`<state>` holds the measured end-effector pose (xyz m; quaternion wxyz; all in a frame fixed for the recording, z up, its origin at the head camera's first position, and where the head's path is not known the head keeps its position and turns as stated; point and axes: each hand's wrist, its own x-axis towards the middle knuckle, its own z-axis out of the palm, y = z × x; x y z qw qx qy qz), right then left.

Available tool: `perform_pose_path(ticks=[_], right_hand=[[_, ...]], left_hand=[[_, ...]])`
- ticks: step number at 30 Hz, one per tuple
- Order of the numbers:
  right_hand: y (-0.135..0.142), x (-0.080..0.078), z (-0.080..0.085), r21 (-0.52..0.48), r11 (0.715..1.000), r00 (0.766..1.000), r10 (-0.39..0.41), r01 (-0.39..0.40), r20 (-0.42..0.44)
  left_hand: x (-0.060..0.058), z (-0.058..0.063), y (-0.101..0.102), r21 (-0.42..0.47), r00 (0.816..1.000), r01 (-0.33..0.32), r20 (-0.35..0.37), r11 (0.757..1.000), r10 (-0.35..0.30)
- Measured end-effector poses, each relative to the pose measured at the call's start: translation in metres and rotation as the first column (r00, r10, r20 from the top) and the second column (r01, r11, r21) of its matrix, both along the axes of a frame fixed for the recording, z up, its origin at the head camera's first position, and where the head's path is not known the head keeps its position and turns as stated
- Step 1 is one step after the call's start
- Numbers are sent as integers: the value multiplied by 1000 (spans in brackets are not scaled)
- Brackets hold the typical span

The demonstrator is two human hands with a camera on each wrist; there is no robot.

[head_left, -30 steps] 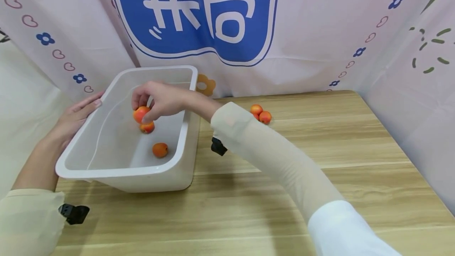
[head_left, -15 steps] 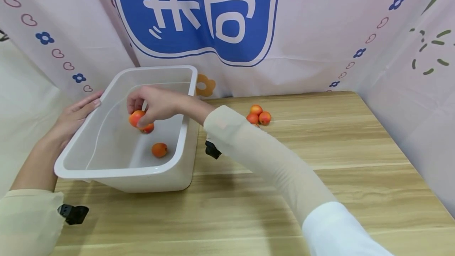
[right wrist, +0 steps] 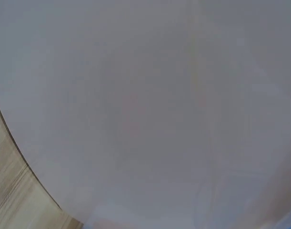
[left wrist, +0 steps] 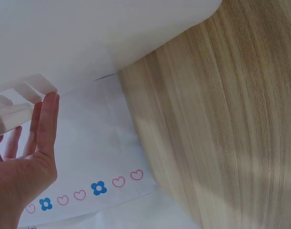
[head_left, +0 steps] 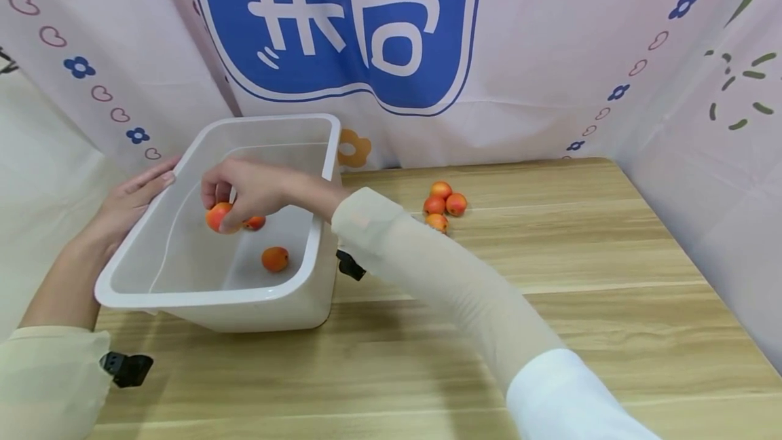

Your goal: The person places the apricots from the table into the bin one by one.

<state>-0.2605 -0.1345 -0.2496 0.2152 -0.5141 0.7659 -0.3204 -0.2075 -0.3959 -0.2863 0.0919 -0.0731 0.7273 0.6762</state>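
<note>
In the head view, my right hand reaches over the near-right rim into a white plastic tub. Its thumb and fingertips pinch a small round orange-red fruit above the tub's floor. Partly behind that hand lies a second fruit, and a third fruit rests nearer the front. My left hand touches the tub's left rim from outside. The left wrist view shows its fingers extended up against the rim. Only the tub's pale wall fills most of the right wrist view.
Several more orange-red fruits sit grouped on the wooden table right of the tub, partly beside the right sleeve. A printed white cloth with a blue emblem hangs behind the table and tub.
My right hand has moved left and lower inside the tub with the pinched fruit. A further fruit on the table has come into view beside the sleeve. The left hand stays put.
</note>
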Motion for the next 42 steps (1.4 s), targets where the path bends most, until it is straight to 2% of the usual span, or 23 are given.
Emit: perform_pose_path(ticks=[2,10,14,20,23,29,32,37,42], right_hand=[[-1,0,-1,7,1000,1000,1,-1,-3],[0,-4,-3,28,1000,1000,-3,3,-27],[1,-6,-3,36,999,999,-30,31,-13],[-2,-8,-6,69,995,997,-71,70,14],[-3,-8,-7,84,994,997,-77,75,21],[-3,-8,-7,76,994,996,-78,75,36],[-2,-8,-7,72,994,996,-83,80,38],[-1,-10,-7,83,992,995,-93,91,23],[-3,-15,-8,149,979,991,-136,136,-10]], left_hand=[[0,0,0,-12,1000,0,-3,1000,0],[1,0,1,36,1000,5,-5,999,-5],[0,0,0,19,1000,-1,-8,1000,1],[1,1,0,47,1000,-1,-8,999,1],[2,1,0,32,1000,-1,-7,999,1],[2,1,1,58,1000,20,-21,998,-19],[1,2,1,32,1000,11,-16,999,-11],[2,2,2,-3,1000,1,-7,1000,-1],[3,0,3,35,999,8,-32,999,-7]])
